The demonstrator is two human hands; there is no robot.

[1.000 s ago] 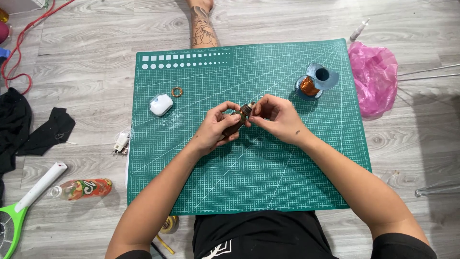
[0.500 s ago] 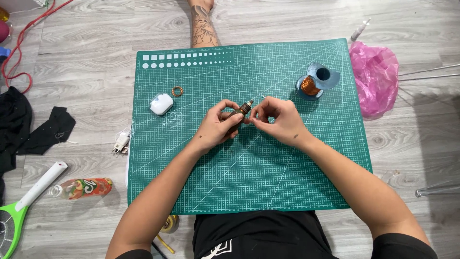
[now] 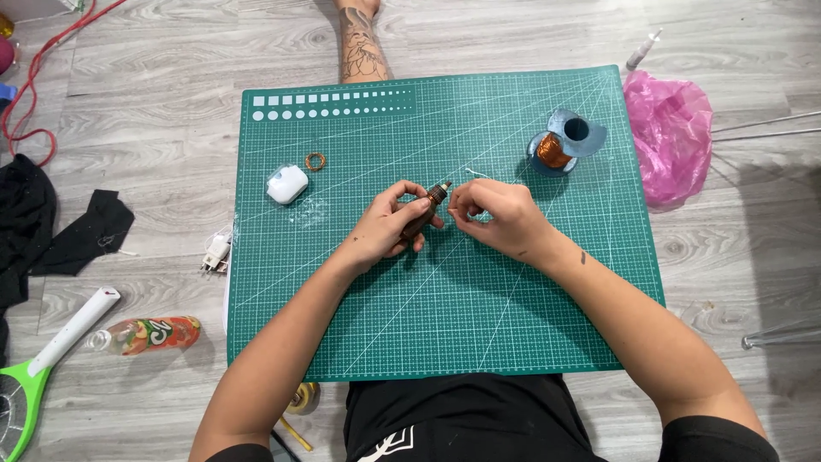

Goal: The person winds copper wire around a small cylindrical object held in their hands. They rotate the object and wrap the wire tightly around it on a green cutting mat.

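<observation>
My left hand [image 3: 386,229] grips a small dark brown cylinder [image 3: 425,211] with a metal tip, held tilted over the green cutting mat [image 3: 445,334]. My right hand [image 3: 499,214] is pinched at that tip, on what looks like a thin wire; the wire itself is barely visible. A blue spool of copper wire [image 3: 558,145] lies on the mat to the upper right of my right hand. Both hands meet near the mat's centre.
On the mat's left part lie a white earbud case [image 3: 286,184] and a small copper ring [image 3: 315,161]. A pink plastic bag [image 3: 670,145] sits right of the mat. A plastic bottle [image 3: 145,334], a white plug [image 3: 214,253], black cloth [image 3: 60,227] and a green racket [image 3: 34,376] are on the floor at left.
The brown cylinder has tilted out so its tip points up and right between my hands. My right hand's fingers shifted slightly at the tip. Nothing else moved.
</observation>
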